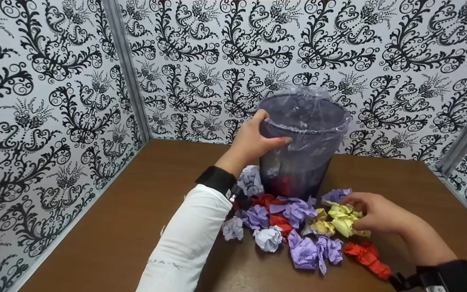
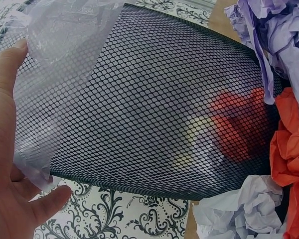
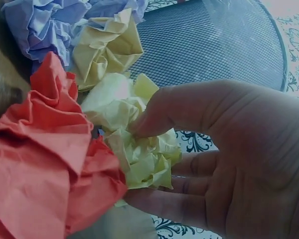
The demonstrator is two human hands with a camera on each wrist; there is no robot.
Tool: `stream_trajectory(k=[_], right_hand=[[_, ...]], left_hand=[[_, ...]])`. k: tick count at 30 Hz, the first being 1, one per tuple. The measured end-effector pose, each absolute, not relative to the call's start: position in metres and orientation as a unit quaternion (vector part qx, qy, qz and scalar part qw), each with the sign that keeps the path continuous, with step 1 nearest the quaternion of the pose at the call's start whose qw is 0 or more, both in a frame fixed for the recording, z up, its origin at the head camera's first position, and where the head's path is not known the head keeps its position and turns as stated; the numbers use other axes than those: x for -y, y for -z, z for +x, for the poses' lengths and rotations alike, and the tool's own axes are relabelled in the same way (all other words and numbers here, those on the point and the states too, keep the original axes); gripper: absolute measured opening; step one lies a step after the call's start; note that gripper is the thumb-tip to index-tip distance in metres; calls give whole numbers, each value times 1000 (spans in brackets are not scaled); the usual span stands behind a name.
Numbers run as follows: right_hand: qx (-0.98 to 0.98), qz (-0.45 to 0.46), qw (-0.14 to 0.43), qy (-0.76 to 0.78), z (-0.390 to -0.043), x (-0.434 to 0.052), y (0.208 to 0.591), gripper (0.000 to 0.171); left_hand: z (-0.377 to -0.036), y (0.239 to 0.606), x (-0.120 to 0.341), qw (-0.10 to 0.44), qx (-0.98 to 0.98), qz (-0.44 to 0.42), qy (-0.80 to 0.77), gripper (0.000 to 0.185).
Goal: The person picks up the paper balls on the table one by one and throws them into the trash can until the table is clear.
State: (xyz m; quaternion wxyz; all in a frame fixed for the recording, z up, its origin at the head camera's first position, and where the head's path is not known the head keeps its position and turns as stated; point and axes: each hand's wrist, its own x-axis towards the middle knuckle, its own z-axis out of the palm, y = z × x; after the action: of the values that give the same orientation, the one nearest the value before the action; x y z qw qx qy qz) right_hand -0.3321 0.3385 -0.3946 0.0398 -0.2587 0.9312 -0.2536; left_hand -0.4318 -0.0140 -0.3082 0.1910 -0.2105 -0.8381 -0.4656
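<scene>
Brown wooden tabletop, boxed in on three sides by white panels printed with black floral scrollwork and joined by grey corner strips. Faint grey lettering on the white sleeve of the left arm, too small and upside down to read; no other writing in view. Toward the back of the table, upright, a black mesh bin lined with a clear plastic bag folded over its rim; through the mesh, in the left wrist view, red and yellowish paper already inside. Left hand clasped on the near left rim of the bin, thumb over the edge and fingers curled round the plastic-covered wall. In front of the bin, a loose heap of crumpled paper balls: purple ones, white ones, red ones and yellow ones, some touching the bin's foot. Right hand low at the right of the heap, thumb and fingertips pinching a crumpled yellow paper ball, lying on the table among the others, just beside a red ball and near the bin's base. Dark wrist straps on both forearms. Purple and red balls crowded between the two arms, partly hiding the bin's bottom edge.
</scene>
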Motion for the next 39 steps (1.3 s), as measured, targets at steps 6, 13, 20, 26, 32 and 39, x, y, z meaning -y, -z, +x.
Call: stream_trajectory(k=[6,13,20,26,32,39], right_hand=[[-931,-258,19,257,-331,-340,393,54],[-928,-272,2,257,-332,-343,393,53],[-919,-274,28,281,-336,-343,401,60],[-918,-264,22,294,-333,-345,399,45],[-927,-263,43,264,-333,-344,398,32],[-934,-249,90,239,-335,-340,404,44]], left_hand=[[-432,309,14,182,834,-214,475,74],[-432,310,13,166,830,-210,489,73],[-431,309,14,171,834,-207,482,73],[-430,308,13,176,841,-204,469,74],[-431,308,14,186,842,-205,463,74],[-431,308,14,181,838,-205,472,73]])
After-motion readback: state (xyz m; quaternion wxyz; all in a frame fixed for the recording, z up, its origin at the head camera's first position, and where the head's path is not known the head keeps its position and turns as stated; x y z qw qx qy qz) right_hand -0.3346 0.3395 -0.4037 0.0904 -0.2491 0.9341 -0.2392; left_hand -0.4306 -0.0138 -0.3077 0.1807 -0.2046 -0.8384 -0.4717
